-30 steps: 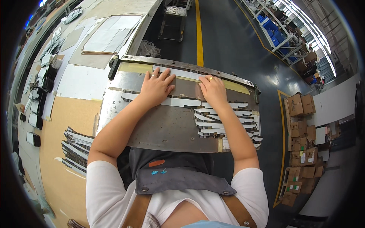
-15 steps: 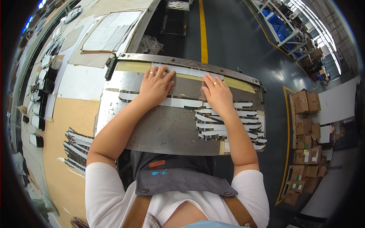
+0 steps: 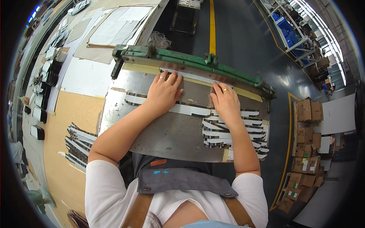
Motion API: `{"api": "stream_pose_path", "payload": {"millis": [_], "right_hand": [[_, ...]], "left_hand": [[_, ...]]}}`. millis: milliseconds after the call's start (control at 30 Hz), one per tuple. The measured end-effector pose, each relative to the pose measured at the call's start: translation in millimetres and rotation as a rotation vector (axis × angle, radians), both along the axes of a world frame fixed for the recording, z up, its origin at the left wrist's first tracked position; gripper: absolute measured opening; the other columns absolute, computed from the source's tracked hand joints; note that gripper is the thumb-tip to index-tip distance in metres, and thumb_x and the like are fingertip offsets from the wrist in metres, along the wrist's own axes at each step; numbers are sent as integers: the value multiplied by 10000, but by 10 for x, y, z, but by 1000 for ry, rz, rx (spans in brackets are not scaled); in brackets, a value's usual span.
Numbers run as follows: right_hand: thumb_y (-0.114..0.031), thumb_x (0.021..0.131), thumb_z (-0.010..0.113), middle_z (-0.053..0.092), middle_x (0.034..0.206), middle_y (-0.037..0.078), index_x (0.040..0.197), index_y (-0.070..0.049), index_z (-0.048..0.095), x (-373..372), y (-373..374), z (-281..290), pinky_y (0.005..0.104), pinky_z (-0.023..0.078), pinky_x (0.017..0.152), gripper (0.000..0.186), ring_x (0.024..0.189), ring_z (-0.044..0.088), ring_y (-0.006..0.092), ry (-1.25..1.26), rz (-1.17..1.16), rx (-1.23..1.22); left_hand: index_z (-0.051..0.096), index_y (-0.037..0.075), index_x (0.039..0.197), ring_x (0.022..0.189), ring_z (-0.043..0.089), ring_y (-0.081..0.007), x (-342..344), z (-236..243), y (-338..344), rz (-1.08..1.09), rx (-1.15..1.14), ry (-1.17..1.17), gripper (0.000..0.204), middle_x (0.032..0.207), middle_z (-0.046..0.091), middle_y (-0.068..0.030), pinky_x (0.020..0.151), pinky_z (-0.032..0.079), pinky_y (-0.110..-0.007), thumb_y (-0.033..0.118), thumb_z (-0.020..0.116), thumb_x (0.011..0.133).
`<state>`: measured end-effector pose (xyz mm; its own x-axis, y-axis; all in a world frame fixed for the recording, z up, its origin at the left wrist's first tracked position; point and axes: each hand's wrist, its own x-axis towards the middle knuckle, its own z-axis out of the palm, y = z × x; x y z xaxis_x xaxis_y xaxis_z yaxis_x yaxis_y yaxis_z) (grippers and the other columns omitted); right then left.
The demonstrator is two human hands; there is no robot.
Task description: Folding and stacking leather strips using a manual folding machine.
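A narrow white strip [image 3: 195, 80] lies along the far edge of a worn metal plate [image 3: 167, 131]. My left hand [image 3: 164, 93] presses its stretched fingertips on the strip's left part. Toward the strip's right end rests my right hand [image 3: 226, 102], fingers extended and flat. Just beyond the fingertips, a long green metal bar [image 3: 178, 59] with a steel lower edge spans the plate. Yellow tape [image 3: 247, 94] runs beside the strip. Nearer me lies a long dark-edged white strip [image 3: 188, 109], and several similar strips [image 3: 216, 133] are piled partly under my right forearm.
On the left stands a worktable [image 3: 72, 114] with more strips [image 3: 78, 146], paper sheets [image 3: 118, 28] and dark-and-white pieces [image 3: 47, 72]. Cardboard boxes [image 3: 310, 110] are stacked at right. A shelf with blue bins [image 3: 287, 32] and a cart [image 3: 185, 19] stand farther off.
The green bar has come into view across the plate's far edge, just beyond my fingers. Both hands stay on the strip; the whole view has shifted slightly.
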<state>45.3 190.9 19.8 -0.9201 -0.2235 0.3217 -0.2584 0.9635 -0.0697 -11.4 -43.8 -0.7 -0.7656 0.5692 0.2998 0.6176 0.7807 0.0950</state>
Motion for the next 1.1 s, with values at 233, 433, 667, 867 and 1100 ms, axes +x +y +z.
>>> {"api": "stream_pose_path", "payload": {"millis": [233,433,667,867,1100], "right_hand": [[-222,913,536,551,1200,129,1195,-34,573,-25,44,-64,404,429,934,341,1101,528,306,-6,-21,-59],[-218,903,545,569,1225,130,1141,-44,600,-27,92,-51,420,448,902,300,1079,543,313,-1,-11,-69],[-222,900,540,604,1197,112,1120,-73,611,-75,156,-103,414,456,869,274,1041,560,299,32,11,-11],[-240,903,531,612,1186,113,1104,-76,606,-53,143,-70,412,453,870,270,1024,572,294,42,23,0],[-257,906,511,630,1055,92,990,-74,609,251,686,43,430,441,857,224,962,589,302,-61,-99,4]], "left_hand": [[502,24,1245,1147,477,-333,-21,-58,26,-14,53,59,452,1228,535,-132,995,361,-416,331,512,913],[474,-3,1290,1177,470,-301,-13,12,47,37,49,-133,507,1320,498,-122,979,366,-395,348,500,925],[454,-3,1315,1169,493,-290,-86,0,-102,227,-181,-4,554,1358,477,-122,983,344,-431,414,421,951],[484,-4,1294,1200,497,-293,-91,20,-219,278,-230,57,570,1368,470,-175,1058,265,-507,446,353,970],[533,71,1248,1217,473,-320,393,499,-482,124,-174,-429,438,1385,457,-119,1034,318,-483,383,424,961]]}}
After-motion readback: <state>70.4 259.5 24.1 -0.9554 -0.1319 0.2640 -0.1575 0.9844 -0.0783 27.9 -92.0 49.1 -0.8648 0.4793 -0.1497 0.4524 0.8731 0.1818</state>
